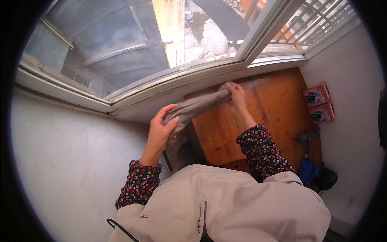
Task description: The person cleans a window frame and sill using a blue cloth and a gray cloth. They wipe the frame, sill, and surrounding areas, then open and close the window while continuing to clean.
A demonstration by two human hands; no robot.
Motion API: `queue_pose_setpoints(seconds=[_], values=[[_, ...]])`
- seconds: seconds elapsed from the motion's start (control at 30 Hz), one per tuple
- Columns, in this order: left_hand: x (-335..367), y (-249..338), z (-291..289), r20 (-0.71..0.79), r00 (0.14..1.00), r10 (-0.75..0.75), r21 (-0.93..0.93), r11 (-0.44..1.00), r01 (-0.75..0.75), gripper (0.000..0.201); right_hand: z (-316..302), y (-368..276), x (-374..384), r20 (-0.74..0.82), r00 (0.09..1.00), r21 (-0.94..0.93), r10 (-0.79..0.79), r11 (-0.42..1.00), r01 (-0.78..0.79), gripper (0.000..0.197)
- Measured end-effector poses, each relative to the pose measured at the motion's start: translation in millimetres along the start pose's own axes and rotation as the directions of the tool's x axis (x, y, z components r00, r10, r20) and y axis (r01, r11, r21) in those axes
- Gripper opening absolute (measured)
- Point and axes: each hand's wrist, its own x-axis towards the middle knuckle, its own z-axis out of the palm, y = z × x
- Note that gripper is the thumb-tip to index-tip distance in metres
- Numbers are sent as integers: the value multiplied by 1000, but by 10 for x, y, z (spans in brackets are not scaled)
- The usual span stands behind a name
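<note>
A grey-brown cloth (201,104), bunched lengthwise into a band, stretches between my two hands in front of the window. My left hand (162,124) is closed round its lower left end, thumb on top, with a loose fold hanging beneath. My right hand (238,96) pinches the upper right end between thumb and fingers. The cloth is held in the air, below the window sill, partly over the wooden table.
A sliding window (141,52) with a white frame spans the far side. Beneath it stands an orange-brown wooden table (258,107). Two red-and-white boxes (318,103) sit by the right wall, with a blue item (308,171) and a black object (325,179) nearer me. A white wall (68,161) rises at left.
</note>
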Motion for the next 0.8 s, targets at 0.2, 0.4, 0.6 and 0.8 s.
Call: queue_pose_setpoints(seconds=[0.2, 0.4, 0.6, 0.8], values=[[316, -104, 366, 166, 986, -29, -110, 993, 48, 44, -399, -226, 366, -17, 962, 2, -271, 963, 271, 34], [554, -293, 513, 213, 970, -115, -150, 978, 149, 45, -495, -242, 648, 221, 782, -612, -582, 541, 576, 52], [744, -381, 602, 231, 963, -137, -107, 980, 165, 44, -429, -342, 650, 286, 856, -943, -430, 29, 330, 54], [804, -449, 602, 234, 964, -125, -87, 985, 149, 44, -484, -379, 734, 497, 764, -868, -411, -234, 439, 47]])
